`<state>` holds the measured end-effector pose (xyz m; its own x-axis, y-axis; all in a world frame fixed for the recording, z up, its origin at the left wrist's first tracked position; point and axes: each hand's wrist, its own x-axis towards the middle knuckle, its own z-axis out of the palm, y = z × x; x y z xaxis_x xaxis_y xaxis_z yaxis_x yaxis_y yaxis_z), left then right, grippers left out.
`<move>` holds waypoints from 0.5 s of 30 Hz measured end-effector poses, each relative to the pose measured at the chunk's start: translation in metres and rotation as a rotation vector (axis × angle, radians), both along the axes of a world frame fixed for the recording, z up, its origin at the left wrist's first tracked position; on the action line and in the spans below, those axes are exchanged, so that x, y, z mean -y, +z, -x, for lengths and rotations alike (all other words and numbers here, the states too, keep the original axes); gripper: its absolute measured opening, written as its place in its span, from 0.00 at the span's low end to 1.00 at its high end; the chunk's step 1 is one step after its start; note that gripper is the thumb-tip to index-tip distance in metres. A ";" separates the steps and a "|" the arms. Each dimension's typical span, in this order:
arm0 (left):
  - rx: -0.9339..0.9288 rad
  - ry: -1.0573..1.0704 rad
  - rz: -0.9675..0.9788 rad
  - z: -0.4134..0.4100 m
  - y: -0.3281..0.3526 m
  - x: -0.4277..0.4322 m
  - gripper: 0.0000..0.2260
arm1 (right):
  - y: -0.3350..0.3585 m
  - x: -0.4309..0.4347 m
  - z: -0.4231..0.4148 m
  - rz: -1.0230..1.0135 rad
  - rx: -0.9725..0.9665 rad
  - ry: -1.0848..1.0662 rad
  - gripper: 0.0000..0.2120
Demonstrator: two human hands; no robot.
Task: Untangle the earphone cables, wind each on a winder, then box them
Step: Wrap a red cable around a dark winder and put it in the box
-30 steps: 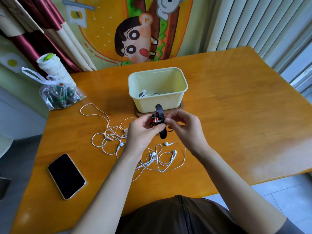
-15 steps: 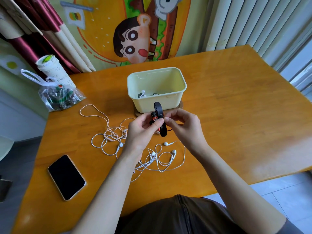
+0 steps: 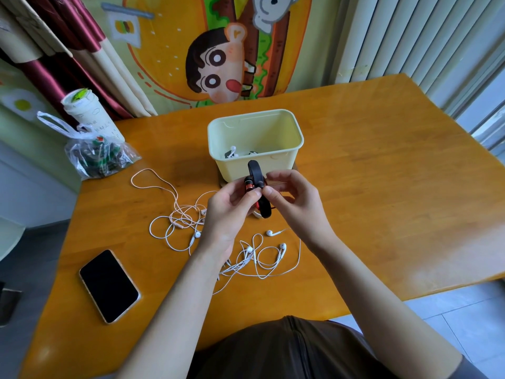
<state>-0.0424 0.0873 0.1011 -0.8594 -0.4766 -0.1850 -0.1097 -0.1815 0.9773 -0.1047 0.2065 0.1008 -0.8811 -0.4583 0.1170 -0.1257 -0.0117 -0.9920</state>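
Both hands are raised just in front of the pale yellow box (image 3: 281, 162). My left hand (image 3: 231, 212) and my right hand (image 3: 293, 199) pinch a black winder (image 3: 256, 173) with red-and-black earphones (image 3: 249, 184) wound on it. The winder stands roughly upright between my fingertips. Inside the box lies a wound white earphone (image 3: 232, 151). A pinkish-white earphone cable (image 3: 175, 212) sprawls tangled on the table to the left. Below my hands lies another white earphone tangle (image 3: 266, 255).
A black phone (image 3: 109, 285) lies face up at the near left of the wooden table (image 3: 382, 187). A plastic bag (image 3: 95, 157) and a white cup (image 3: 87, 113) stand at the far left corner. The box rests on a wooden lid or coaster.
My hands and the winder have lifted slightly toward the box. My fingers have shifted on the earphone at the winder's middle.
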 end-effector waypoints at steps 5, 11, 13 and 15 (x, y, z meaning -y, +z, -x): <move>0.005 -0.028 0.027 -0.001 0.003 -0.001 0.12 | 0.004 -0.001 0.002 -0.006 0.027 0.059 0.10; -0.023 -0.020 0.029 -0.001 0.006 -0.001 0.11 | 0.004 0.002 0.002 0.010 0.064 0.006 0.09; -0.021 -0.018 0.013 -0.001 0.006 0.001 0.10 | 0.004 0.002 0.002 0.010 0.076 0.007 0.08; -0.019 -0.013 -0.004 -0.001 0.004 0.002 0.10 | 0.004 0.002 0.003 0.015 0.097 0.013 0.08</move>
<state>-0.0415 0.0858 0.1054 -0.8689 -0.4646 -0.1708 -0.0938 -0.1843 0.9784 -0.1073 0.2041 0.1047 -0.8825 -0.4687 0.0386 -0.0288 -0.0281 -0.9992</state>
